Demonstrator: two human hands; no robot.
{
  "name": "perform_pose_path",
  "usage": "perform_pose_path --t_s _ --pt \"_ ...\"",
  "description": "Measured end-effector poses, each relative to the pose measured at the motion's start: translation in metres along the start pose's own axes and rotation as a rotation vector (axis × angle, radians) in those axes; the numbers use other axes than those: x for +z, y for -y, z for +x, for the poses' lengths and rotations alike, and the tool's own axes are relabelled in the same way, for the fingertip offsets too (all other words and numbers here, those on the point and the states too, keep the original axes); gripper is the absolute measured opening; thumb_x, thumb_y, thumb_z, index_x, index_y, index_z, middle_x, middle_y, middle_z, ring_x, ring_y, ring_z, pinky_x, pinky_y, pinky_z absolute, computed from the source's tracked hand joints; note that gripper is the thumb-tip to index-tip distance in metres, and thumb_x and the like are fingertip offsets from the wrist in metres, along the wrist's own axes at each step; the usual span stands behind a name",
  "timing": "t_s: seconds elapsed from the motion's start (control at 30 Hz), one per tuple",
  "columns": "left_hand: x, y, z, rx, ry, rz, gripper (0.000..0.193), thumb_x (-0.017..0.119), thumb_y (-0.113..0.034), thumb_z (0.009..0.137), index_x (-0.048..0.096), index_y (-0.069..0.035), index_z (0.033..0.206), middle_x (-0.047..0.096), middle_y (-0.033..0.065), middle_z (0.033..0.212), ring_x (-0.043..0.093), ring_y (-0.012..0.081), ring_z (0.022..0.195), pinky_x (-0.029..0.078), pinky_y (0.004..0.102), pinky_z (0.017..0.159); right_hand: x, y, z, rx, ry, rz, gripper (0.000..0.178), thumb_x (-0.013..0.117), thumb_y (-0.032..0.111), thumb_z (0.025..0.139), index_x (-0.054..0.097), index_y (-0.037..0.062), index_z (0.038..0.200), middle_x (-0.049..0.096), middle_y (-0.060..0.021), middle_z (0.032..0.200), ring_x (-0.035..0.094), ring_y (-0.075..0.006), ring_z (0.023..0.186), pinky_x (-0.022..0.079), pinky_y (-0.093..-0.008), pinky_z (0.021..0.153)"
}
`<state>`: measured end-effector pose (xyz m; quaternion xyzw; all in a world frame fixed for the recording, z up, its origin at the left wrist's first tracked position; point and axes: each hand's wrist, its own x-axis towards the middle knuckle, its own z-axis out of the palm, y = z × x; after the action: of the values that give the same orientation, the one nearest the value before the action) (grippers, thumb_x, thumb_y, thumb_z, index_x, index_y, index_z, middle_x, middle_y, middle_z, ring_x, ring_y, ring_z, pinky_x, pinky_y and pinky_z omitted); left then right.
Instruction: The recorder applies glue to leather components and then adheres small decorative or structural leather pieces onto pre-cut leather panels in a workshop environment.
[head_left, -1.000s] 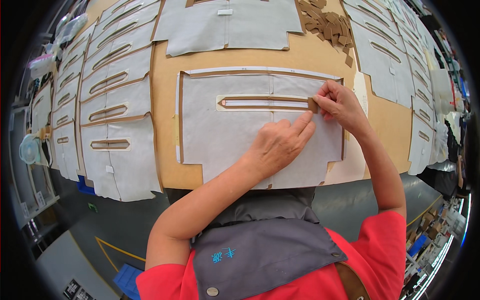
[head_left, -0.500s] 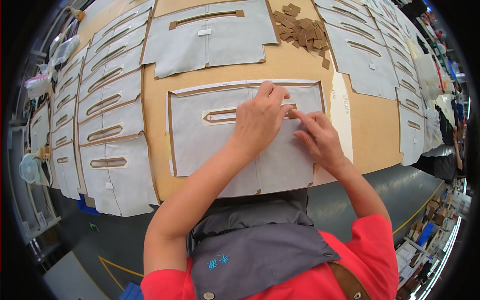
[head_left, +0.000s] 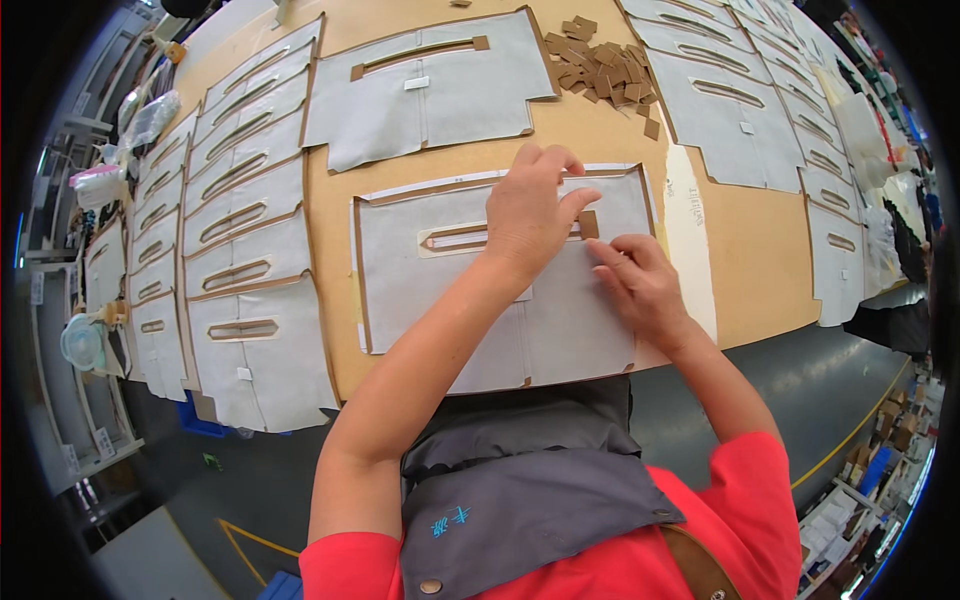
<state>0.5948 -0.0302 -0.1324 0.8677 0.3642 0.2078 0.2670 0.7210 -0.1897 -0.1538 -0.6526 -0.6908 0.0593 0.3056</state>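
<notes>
A grey panel (head_left: 450, 310) with brown edges lies on the table in front of me, and a long slot (head_left: 460, 236) with a pale surround runs across it. At the slot's right end sits a small brown square (head_left: 589, 224). My left hand (head_left: 530, 205) hovers over the slot's right half, thumb and curled index finger apart with nothing seen between them. That hand hides part of the slot. Just below the brown square is my right hand (head_left: 645, 290), its index fingertip close to the square's lower edge and its thumb a little apart. Nothing shows in it.
Beyond the panel lies a similar grey panel (head_left: 430, 110) with brown squares fixed at both slot ends. A heap of loose brown squares (head_left: 605, 70) is to its right. Overlapping slotted panels (head_left: 250, 355) line the left side, and more panels (head_left: 720, 120) the right. A pale strip (head_left: 690, 240) lies beside the work.
My left hand has lifted away from the slot's right end, its thumb and index finger parting. My right index finger has drawn back slightly, leaving the brown square more exposed. The view has shifted a little.
</notes>
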Motion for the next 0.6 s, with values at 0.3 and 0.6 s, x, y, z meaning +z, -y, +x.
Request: perform_pose_path --t_s 0.3,0.6 --pt "-0.054 0.026 -0.076 -0.841 0.124 -2.008 0.048 0.046 -0.044 0.101 0.054 -0.003 0.123 0.059 0.0106 0.120 0.061 0.0232 0.109 0.055 0.0352 0.086 -0.065 0.164 0.018 -0.056 0.357 2.305 0.058 0.047 0.050 0.099 0.046 -0.0050 0.117 0.058 -0.0281 0.115 0.061 -0.0372 0.103 0.050 -0.0465 0.089" --pt "-0.079 0.024 -0.120 -0.750 0.010 -2.024 0.056 0.040 -0.042 0.103 0.040 0.001 0.140 0.047 0.0190 0.140 0.042 0.0318 0.135 0.038 0.0464 0.112 -0.054 0.164 0.017 -0.201 0.663 1.926 0.044 0.065 0.036 0.093 0.062 -0.0057 0.107 0.067 -0.0177 0.102 0.065 -0.0335 0.091 0.053 -0.0416 0.080"
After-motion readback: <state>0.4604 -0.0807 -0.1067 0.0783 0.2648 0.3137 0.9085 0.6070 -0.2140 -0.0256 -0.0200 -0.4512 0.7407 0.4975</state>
